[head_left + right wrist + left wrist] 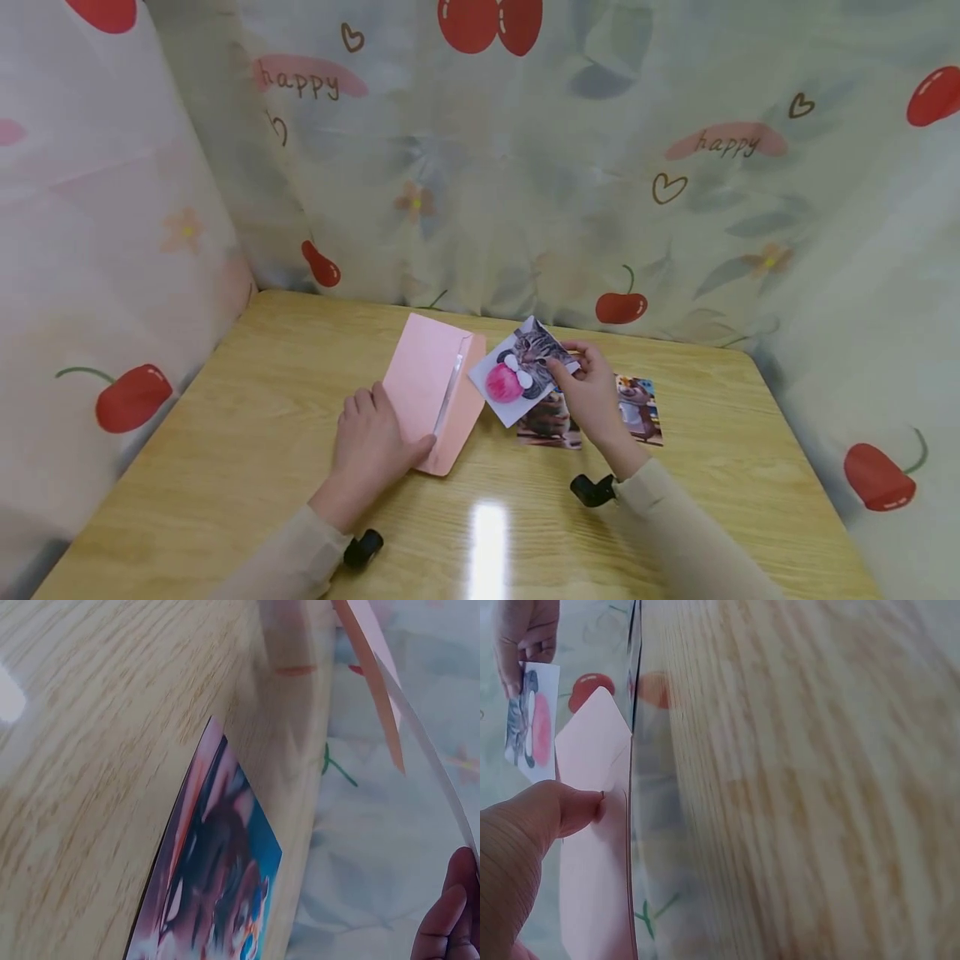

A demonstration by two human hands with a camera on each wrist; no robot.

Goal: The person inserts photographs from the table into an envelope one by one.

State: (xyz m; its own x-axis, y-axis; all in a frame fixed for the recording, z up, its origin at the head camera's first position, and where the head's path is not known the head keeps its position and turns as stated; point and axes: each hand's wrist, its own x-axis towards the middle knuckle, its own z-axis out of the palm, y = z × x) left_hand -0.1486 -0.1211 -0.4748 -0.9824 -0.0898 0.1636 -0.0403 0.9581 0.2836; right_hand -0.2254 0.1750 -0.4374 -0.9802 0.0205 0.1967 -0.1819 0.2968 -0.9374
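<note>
Left hand [375, 443] grips the pink envelope [423, 367]; right hand [594, 396] pinches the cat card [516, 373] at the envelope's right side! Looks like inserting; next calls for careful lining-up.

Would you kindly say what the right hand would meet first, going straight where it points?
Beyond the held cat picture, the right hand would probably meet the patterned cloth; depth is unclear.
</note>
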